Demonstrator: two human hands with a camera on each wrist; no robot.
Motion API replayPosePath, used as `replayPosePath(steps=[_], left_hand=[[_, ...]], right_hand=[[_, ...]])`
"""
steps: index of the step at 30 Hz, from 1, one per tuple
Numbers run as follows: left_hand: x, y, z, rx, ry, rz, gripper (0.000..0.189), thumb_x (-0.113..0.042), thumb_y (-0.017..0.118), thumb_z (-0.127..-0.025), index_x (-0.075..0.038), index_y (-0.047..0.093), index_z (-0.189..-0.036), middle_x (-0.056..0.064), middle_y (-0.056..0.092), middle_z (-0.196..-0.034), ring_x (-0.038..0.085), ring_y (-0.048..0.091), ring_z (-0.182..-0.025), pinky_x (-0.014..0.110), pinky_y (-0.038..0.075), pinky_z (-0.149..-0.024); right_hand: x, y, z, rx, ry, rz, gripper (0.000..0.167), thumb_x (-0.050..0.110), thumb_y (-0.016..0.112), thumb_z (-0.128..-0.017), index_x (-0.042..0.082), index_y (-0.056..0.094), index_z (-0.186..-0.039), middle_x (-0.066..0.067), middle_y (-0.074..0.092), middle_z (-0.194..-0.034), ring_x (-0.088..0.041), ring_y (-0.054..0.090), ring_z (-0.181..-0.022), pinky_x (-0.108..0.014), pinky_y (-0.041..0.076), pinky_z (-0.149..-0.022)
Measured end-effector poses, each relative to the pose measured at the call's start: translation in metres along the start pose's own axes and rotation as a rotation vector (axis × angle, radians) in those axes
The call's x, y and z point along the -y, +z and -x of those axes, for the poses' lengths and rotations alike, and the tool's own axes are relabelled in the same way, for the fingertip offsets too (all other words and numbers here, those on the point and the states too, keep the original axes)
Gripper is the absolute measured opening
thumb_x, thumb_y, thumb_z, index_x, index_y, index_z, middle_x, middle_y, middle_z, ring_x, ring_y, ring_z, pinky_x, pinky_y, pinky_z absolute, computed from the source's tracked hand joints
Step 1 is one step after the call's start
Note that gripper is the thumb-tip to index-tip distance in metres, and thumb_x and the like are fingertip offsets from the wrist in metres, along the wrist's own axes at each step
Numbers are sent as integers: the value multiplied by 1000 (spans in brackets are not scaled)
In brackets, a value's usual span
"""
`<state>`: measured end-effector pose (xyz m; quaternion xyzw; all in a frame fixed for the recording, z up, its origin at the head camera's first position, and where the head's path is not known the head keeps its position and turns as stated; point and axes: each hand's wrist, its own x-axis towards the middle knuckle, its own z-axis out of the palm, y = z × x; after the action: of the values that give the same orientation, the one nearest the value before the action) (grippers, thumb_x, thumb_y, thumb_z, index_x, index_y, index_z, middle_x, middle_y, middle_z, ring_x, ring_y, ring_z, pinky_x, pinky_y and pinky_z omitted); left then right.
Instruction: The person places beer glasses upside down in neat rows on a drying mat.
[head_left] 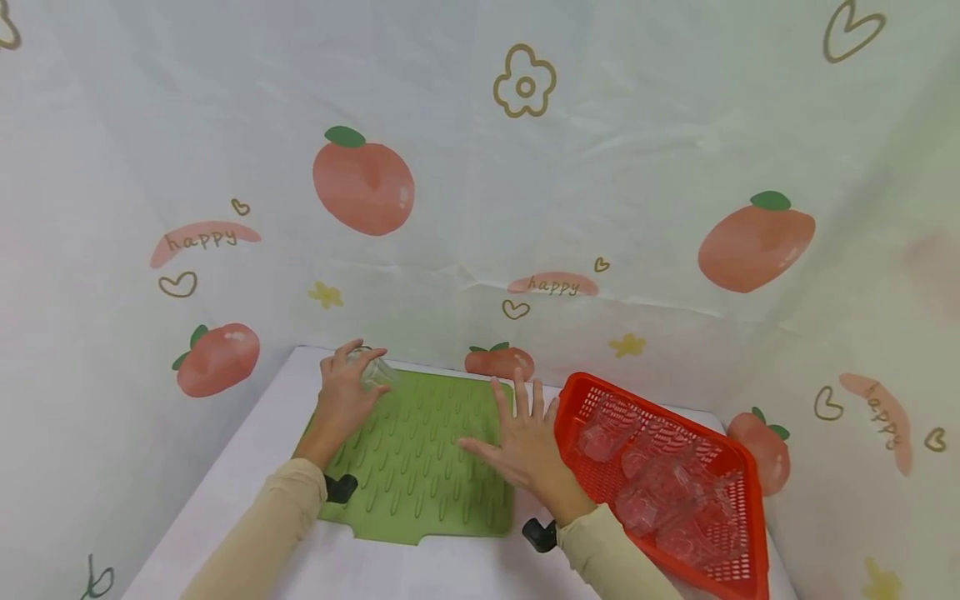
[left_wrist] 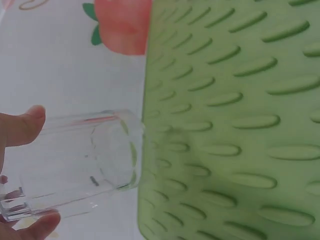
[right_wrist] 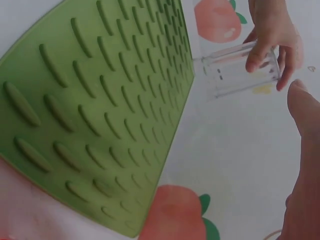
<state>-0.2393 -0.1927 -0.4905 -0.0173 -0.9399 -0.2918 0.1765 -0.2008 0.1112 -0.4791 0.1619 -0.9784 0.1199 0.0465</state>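
Observation:
At the back left corner of a green drying mat (head_left: 427, 454), my left hand (head_left: 345, 400) grips a clear drinking glass (left_wrist: 75, 155) with thumb and fingers around one end. The glass's other end meets the mat's surface near its edge; whether it rests fully there I cannot tell. The same glass (right_wrist: 237, 72) also shows in the right wrist view. Over the mat's right edge, my right hand (head_left: 532, 437) is spread with straight fingers and holds nothing. The mat bears rows of raised oval ridges.
To the right of the mat stands a red plastic basket (head_left: 756, 508) with several clear glasses (head_left: 652, 496) inside. Both sit on a white table (head_left: 247, 467). A white sheet with fruit prints (head_left: 367, 187) hangs behind the table and along its sides.

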Motion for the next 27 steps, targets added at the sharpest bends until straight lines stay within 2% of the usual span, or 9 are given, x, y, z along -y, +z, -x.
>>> replayPosePath(steps=[4,11,15,22,27], left_hand=[[10,5,-1,-19,0,-34,61,-18,83,-86,-22,59,-142,17,31,-162,51,31,-138,36,47,-54],[24,16,-6,-61,74,-69,61,-13,83,-85,-22,60,-140,19,33,-160,53,32,-138,40,50,-54],[28,19,-9,-29,84,-60,60,-11,83,-85,-20,60,-140,19,33,-160,52,32,-138,39,50,-54],[34,24,-16,-1,142,-95,62,-12,82,-86,-21,57,-142,19,32,-160,52,34,-137,40,52,-56],[35,25,-18,29,123,-108,62,-13,81,-87,-19,57,-143,21,32,-160,53,33,-137,38,50,-53]], right_hand=[[-5,2,3,11,17,0,105,82,49,-86,22,17,-165,-13,-5,-174,-51,2,-158,-77,8,-120],[-15,-2,8,-13,33,-17,104,80,54,-85,24,18,-165,-11,-3,-174,-50,2,-158,-76,7,-121],[-24,-4,10,-2,43,-6,106,83,52,-84,25,16,-165,-11,-3,-174,-47,-3,-159,-74,3,-122],[-37,-12,13,7,61,38,109,85,51,-83,24,14,-166,-14,2,-174,-47,-5,-159,-75,5,-122],[-45,-16,15,7,78,37,108,84,52,-84,23,17,-165,-17,5,-173,-47,-2,-159,-75,3,-122]])
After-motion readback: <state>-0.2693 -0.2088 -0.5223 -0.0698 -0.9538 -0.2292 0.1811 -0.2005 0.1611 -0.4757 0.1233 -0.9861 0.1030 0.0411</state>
